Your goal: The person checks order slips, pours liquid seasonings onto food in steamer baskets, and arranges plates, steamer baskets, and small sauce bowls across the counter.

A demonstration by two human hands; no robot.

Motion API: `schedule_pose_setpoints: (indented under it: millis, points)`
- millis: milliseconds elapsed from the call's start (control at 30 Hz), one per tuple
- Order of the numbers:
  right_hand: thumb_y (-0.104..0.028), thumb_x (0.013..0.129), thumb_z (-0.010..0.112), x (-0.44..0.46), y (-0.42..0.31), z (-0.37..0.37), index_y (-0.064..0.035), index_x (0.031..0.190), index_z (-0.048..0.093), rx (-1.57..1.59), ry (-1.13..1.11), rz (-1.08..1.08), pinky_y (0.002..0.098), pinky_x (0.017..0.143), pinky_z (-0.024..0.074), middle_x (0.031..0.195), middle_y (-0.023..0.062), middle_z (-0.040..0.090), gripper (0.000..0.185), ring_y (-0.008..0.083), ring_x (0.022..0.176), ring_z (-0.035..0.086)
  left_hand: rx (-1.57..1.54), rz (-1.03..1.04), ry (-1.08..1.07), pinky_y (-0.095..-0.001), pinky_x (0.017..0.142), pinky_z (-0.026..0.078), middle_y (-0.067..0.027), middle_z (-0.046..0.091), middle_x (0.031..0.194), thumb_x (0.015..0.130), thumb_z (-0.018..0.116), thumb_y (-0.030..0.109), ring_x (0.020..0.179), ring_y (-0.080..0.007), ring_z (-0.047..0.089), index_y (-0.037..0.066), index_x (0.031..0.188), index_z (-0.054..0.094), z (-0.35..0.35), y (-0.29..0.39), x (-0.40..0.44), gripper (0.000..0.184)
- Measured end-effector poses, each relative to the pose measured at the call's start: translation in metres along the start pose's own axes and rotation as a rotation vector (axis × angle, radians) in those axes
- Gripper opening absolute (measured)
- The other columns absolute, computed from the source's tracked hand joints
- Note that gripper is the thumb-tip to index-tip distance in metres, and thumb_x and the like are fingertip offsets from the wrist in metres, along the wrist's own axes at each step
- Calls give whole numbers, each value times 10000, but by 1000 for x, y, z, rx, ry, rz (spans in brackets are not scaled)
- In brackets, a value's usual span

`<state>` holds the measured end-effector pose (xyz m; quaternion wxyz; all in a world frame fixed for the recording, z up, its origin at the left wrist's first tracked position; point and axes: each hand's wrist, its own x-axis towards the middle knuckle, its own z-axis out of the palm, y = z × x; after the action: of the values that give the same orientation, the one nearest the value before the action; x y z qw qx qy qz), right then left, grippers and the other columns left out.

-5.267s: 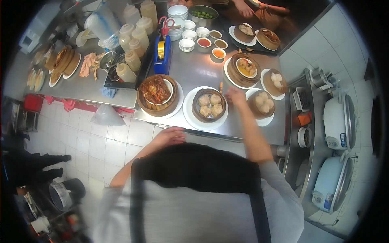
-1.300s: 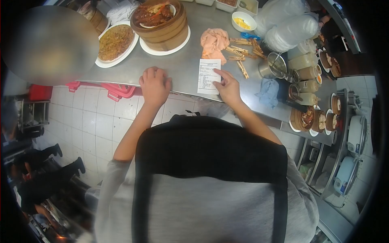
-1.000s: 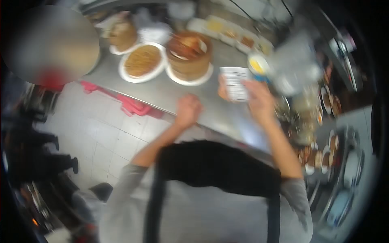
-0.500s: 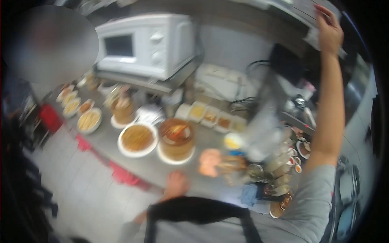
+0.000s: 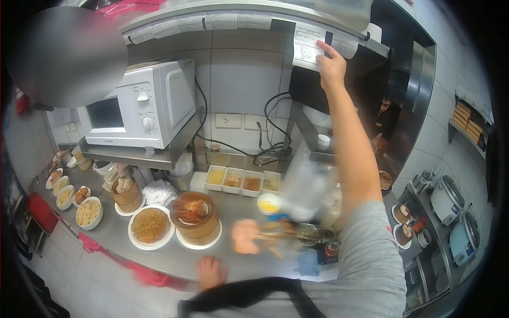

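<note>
My right hand (image 5: pixel 332 66) is raised to the shelf edge, index finger stretched onto a printed order slip (image 5: pixel 306 46) and thumb apart at its lower right. The slip hangs from the metal rail. My left hand (image 5: pixel 212 273) rests at the counter's front edge with its fingers laid over it, holding nothing that I can see. Near it stand a bamboo steamer (image 5: pixel 197 233) with reddish food on top and a white plate of browned food (image 5: pixel 150 225). An orange-pink shape (image 5: pixel 245 236) on the counter is blurred.
A white microwave (image 5: pixel 143 103) sits on a raised shelf. More slips (image 5: pixel 221 21) line the rail. Small seasoning trays (image 5: pixel 233 179) stand along the wall. Bowls of food (image 5: pixel 89 213) are at the left. A person with a blurred head is at upper left. Rice cookers (image 5: pixel 448 197) stand right.
The view has turned right and up, bringing the hanging slips into sight. My right hand now touches one slip. My left hand stays by the counter's front edge.
</note>
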<state>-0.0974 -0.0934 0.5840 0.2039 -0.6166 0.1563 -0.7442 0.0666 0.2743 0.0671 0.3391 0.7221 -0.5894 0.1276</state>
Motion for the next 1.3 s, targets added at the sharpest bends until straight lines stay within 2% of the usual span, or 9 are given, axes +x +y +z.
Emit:
schedule_pose_setpoints:
  millis: [200,300,633,700,733,767,800,1100,1300]
  points:
    - [-11,699,554,30,-16,2,-113,1029,692,-41,100,-78,279,713,472,914,119,631,372,182,720,590,3,-16,-13,-464,859,359,-126,517,1031,650,711,209,1042,-318,463,65,934,576,1,0,0,346]
    - [-31,700,583,29,-25,5,-114,931,700,-558,301,-618,302,736,478,880,132,605,272,247,768,596,6,-19,-16,-468,856,357,-125,514,1034,651,708,221,1045,-318,461,69,937,574,3,-1,-1,351]
    - [16,787,499,5,-47,108,-90,1042,637,-673,-219,-1043,382,870,457,1175,100,563,309,270,1058,557,63,-60,-52,-471,887,331,-112,502,1047,663,711,241,1096,-318,431,92,988,563,13,-11,-8,387]
    - [25,832,450,-5,-55,124,-34,1062,612,-982,-162,-1084,361,848,461,1040,124,636,287,268,986,598,38,-96,-100,-468,887,335,-113,499,1053,671,705,252,1090,-312,438,92,1009,550,14,-15,-9,405]
    - [18,819,425,-20,-65,124,-28,1101,587,-879,-253,-879,409,936,413,1082,174,612,328,349,1092,535,31,-94,-110,-464,890,336,-114,498,1058,678,701,258,1087,-310,440,92,1015,544,14,-17,-8,406]
    - [-25,794,487,10,-42,127,-122,1183,567,-925,-271,-1135,399,934,432,1257,102,519,409,278,1150,497,27,-93,-113,-459,892,337,-114,497,1063,686,697,263,1084,-308,442,93,1020,539,14,-19,-9,408]
    - [-52,811,458,15,-36,127,-141,1257,508,-1050,-251,-1102,402,949,424,1267,95,513,458,292,1147,499,24,-90,-102,-454,891,340,-113,497,1067,692,693,265,1083,-307,443,92,1018,537,13,-20,-7,401]
    - [10,763,466,36,-38,72,-152,1222,553,-783,-405,-965,366,981,384,1237,103,541,494,295,1145,490,39,-76,-51,-447,858,348,-106,496,1056,669,707,268,1079,-295,446,102,994,556,15,-16,-8,394]
    - [-29,786,488,12,-76,144,-146,1161,597,-494,-543,-928,366,934,426,1178,125,584,408,307,1077,545,46,-78,-23,-450,844,345,-100,501,1048,652,714,254,1060,-286,453,98,982,570,15,-17,-6,392]
